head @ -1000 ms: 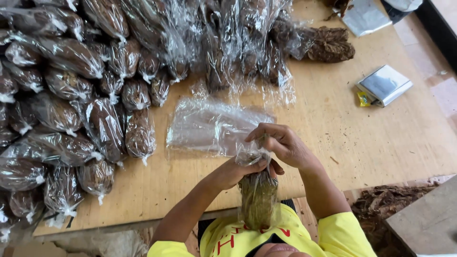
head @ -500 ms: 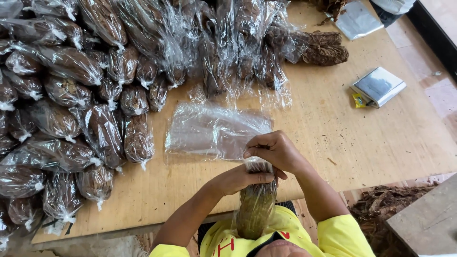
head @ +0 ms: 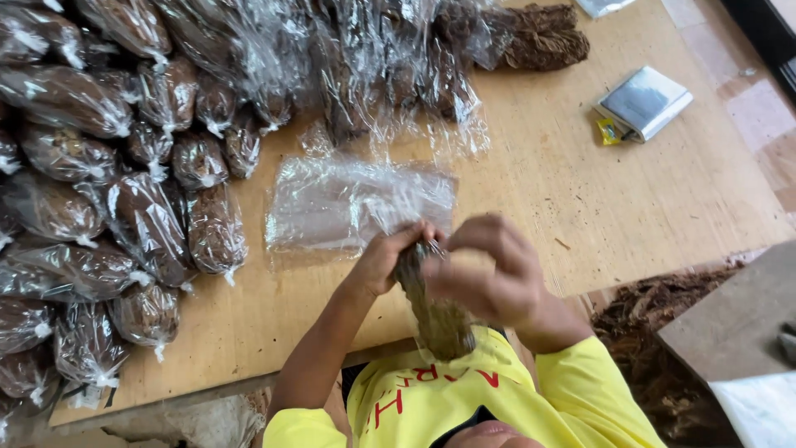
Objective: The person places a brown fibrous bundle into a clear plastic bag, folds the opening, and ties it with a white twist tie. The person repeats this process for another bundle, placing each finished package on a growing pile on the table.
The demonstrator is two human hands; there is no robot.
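My left hand (head: 388, 259) grips the twisted neck of a clear plastic bag (head: 437, 319) filled with greenish-brown shredded leaf, which hangs down in front of my yellow shirt. My right hand (head: 489, 274) is blurred right beside it, its fingers closed around the same bag neck. Both hands are over the near edge of the wooden table (head: 597, 191). A flat stack of empty clear bags (head: 352, 203) lies on the table just beyond my hands.
Many tied bags of brown leaf (head: 124, 166) are heaped on the left and back of the table. A loose brown leaf bundle (head: 543, 37) lies at the back. A silver packet (head: 645, 101) sits far right. Leaf scraps (head: 655, 307) cover the floor at right.
The bag has been lifted a little and its neck twisted tighter. My right hand came down from above the neck to wrap around it. The view shifted down.
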